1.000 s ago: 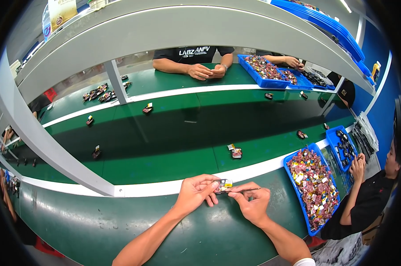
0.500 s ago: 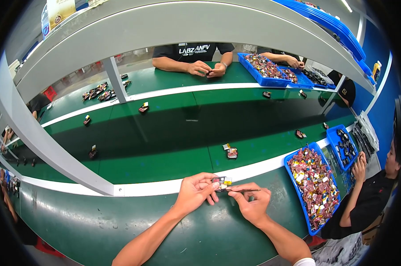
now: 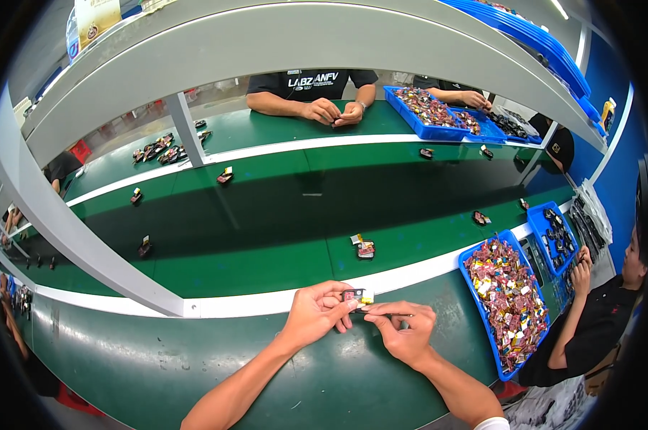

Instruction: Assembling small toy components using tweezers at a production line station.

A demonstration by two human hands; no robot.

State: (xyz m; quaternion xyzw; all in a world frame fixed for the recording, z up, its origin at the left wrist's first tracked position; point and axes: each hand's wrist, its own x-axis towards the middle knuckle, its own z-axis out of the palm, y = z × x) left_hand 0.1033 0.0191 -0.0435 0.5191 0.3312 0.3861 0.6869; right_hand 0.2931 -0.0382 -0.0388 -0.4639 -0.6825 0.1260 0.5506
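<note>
Over the near green workbench [image 3: 216, 358], my left hand [image 3: 317, 314] pinches a small black housing with a reddish circuit board [image 3: 351, 295]. A white and yellow piece [image 3: 367, 296] sticks out from the housing's right side. My right hand [image 3: 407, 331] is closed around a thin dark stick-like tool [image 3: 399, 314]. The tool's tip end meets the lower right edge of the housing, beside my left fingertips. I cannot tell the tool's exact kind or whether its tip touches the board.
A green conveyor belt [image 3: 281, 258] carries several similar housings, one [image 3: 365, 249] just beyond my hands. At right stand a blue tray [image 3: 497, 358] of circuit boards and a blue tray [image 3: 569, 269] of black parts. A grey post [image 3: 87, 236] rises at left. Co-workers sit opposite and at right.
The housings on the belt have shifted a little to the left. My right hand has tilted the tool slightly and moved marginally left; my left hand has turned the housing a little.
</note>
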